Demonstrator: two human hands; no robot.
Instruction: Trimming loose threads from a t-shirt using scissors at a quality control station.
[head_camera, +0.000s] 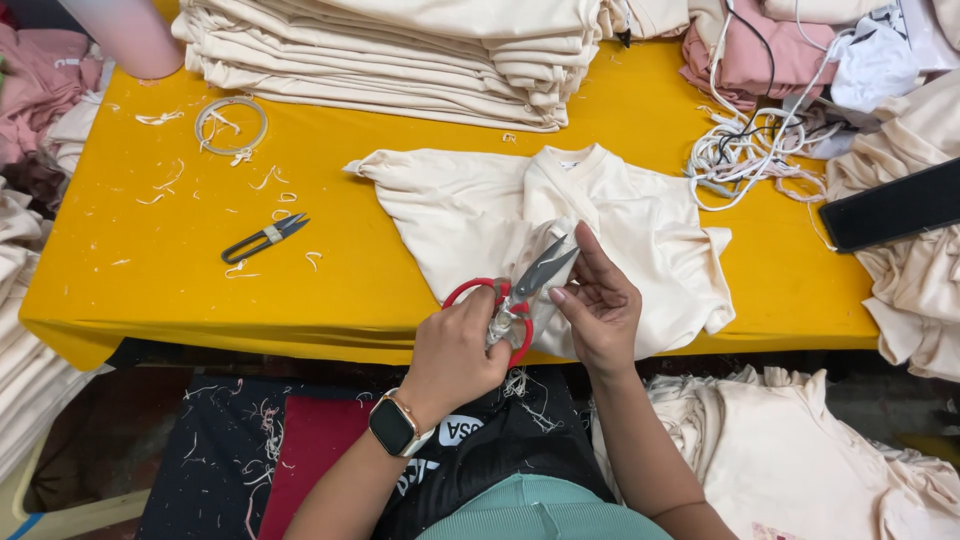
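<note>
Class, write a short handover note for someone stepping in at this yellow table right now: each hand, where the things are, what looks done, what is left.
Left hand: gripping the red-handled scissors, blades pointing up toward the cloth.
Right hand: pinching a fold of the cream shirt at the blades.
The shirt lies spread on the yellow table. Small black snips lie to the left, untouched.
Done, it seems: a folded cream stack at the back.
Left: more loose cream garments sit lower right, apparently still to handle.

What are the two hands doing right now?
Left hand: closed on the red-handled scissors.
Right hand: fingers pinching the cream shirt by the scissor blades.
</note>
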